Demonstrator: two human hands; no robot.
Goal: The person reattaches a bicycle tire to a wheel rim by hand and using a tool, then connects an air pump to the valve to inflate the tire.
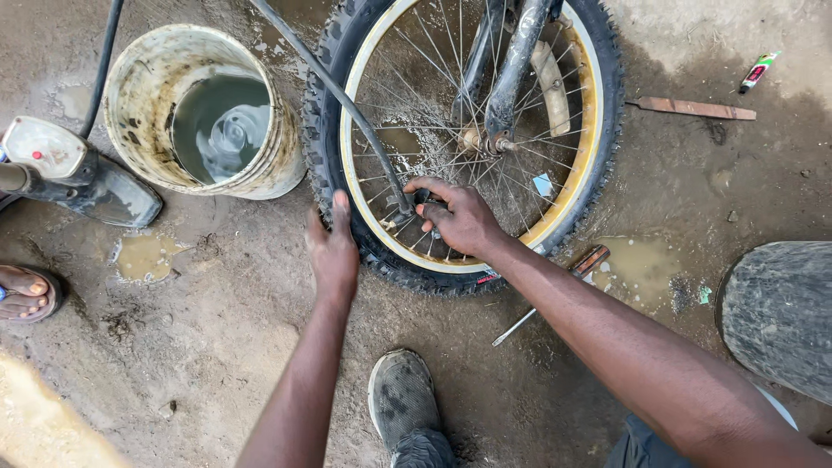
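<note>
Two bare hands work at a bicycle wheel (472,139) that stands on wet, muddy ground (217,347). The left hand (334,251) presses flat against the knobby black tyre (322,130) at its lower left edge, fingers straight and close together, gripping nothing. The right hand (459,217) reaches through the spokes near the yellow rim (555,217), its fingers curled tight where a black hose (342,100) meets the rim; what they pinch is hidden. Just left of the wheel, touching the tyre, stands a dirty white bucket (143,95) about half full of murky grey water (221,126). A screwdriver (555,290) lies on the ground below the wheel, near a brown puddle (641,264).
</note>
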